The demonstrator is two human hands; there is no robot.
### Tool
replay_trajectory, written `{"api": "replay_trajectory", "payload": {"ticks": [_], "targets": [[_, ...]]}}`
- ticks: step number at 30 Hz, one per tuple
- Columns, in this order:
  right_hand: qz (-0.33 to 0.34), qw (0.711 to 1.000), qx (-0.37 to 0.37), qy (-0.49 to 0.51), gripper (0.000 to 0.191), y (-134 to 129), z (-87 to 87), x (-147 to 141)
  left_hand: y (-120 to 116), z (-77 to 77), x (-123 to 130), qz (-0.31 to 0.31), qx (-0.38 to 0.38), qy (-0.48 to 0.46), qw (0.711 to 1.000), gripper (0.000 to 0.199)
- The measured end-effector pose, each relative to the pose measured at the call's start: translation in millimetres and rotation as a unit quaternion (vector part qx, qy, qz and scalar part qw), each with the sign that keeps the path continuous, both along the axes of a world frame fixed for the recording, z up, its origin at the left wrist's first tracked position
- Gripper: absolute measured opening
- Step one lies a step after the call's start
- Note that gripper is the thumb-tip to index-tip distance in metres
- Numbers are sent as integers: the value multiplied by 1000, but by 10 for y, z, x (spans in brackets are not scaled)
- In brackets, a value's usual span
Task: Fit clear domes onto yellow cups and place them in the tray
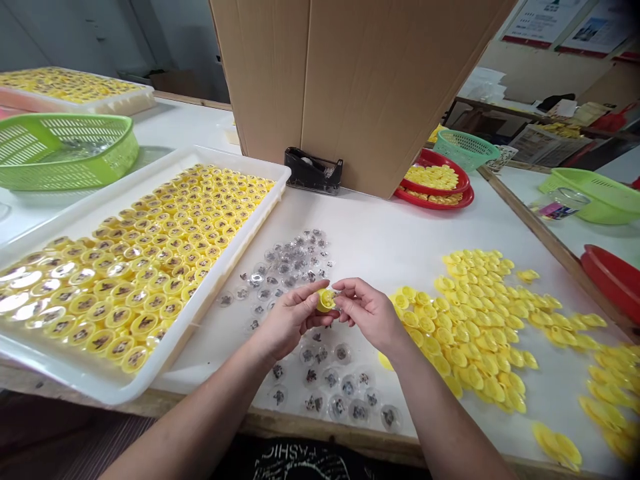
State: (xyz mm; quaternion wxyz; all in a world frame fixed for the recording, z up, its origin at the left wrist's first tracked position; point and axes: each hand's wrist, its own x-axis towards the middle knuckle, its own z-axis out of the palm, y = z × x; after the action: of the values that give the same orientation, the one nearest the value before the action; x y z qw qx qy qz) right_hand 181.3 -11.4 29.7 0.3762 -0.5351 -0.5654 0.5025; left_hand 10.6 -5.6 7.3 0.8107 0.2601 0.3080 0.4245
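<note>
In front of me, above the table, my left hand (293,319) is closed round a small round yellow cap (326,300), held between thumb and fingers. My right hand (371,311) pinches at the cap's right edge; whether it also grips a small clear piece there cannot be made out. Below and behind the hands lie loose clear round covers (349,385) printed with small dark figures. Many yellow caps (465,333) are heaped to the right of my right hand. On the left, a white tray (260,212) holds rows of yellow caps with printed tops.
A tall cardboard box (350,87) stands behind, with a black tape dispenser (314,177) at its foot. Red plates (435,204) of yellow pieces are at back right. A green basket (65,175) and another filled tray (115,101) sit at left. A wooden strip (535,223) edges the right side.
</note>
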Motion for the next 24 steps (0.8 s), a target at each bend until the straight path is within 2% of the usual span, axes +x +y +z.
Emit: {"api": "replay_trajectory", "payload": {"ticks": [6, 9, 13, 17, 21, 24], "targets": [[-9, 998, -15, -59, 20, -90, 80, -56, -19, -2, 41, 2, 30, 81, 996, 49], [-8, 995, 5, -102, 20, -127, 127, -95, -36, -25, 81, 7, 43, 107, 993, 46], [4, 978, 111, -176, 16, -148, 191, -95, -37, -49, 89, 0, 18, 43, 999, 47], [22, 944, 211, -251, 28, -150, 247, -46, -29, -48, 57, -27, -9, -20, 999, 46], [58, 930, 238, -274, 22, -150, 292, -15, -36, -46, 40, -39, -4, -14, 999, 44], [66, 941, 227, -244, 22, -160, 320, -13, -46, -42, 42, -35, 7, -13, 999, 40]]}}
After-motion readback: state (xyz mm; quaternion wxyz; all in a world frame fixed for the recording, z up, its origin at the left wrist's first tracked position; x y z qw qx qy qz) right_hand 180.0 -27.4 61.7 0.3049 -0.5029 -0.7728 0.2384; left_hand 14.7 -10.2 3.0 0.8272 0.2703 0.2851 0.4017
